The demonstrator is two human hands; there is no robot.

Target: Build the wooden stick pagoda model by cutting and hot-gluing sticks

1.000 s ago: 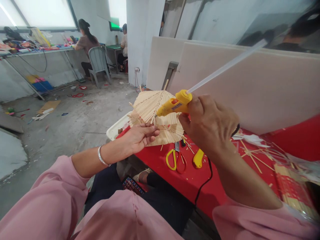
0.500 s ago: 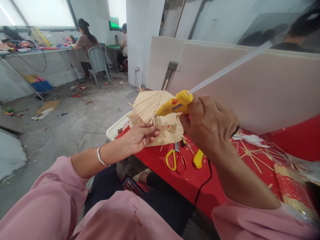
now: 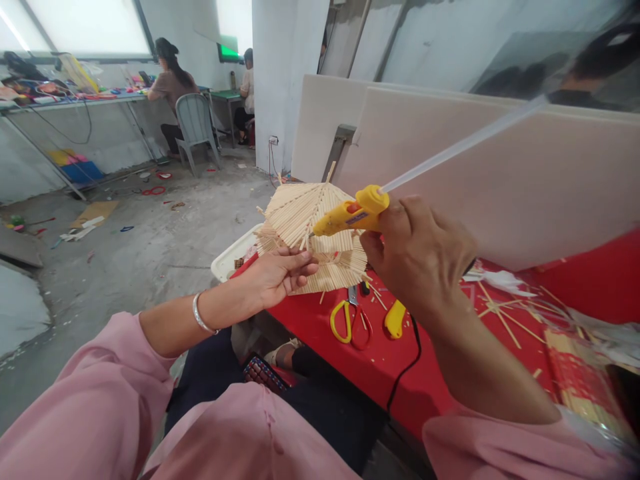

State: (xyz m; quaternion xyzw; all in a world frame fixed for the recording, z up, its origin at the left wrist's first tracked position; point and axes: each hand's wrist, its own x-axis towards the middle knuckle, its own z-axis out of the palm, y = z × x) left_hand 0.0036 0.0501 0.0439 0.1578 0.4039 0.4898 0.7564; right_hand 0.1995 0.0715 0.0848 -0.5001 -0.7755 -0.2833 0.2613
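A layered, roof-like model made of thin wooden sticks [image 3: 295,213] stands at the table's edge in front of me. My left hand [image 3: 283,273] is closed in a pinch at the near lower corner of its upper layer. Wrapped around a yellow hot glue gun [image 3: 350,212], my right hand [image 3: 423,250] is to the right of the model. The gun's nozzle points left and down, at or very close to the stick ridge above my left fingertips. A long translucent glue stick [image 3: 465,143] sticks out of its back end.
On the red table [image 3: 370,373] lie scissors [image 3: 350,323] with yellow and red handles, a yellow cutter-like tool [image 3: 395,320], loose sticks [image 3: 500,310] and a bagged stick bundle [image 3: 580,377]. Pale boards [image 3: 450,173] lean behind. A white tray [image 3: 225,257] is left of the model. Another person [image 3: 173,87] sits far left.
The glue gun and my right hand have shifted very slightly down and right. My left hand keeps its pinch, and the model looks unchanged.
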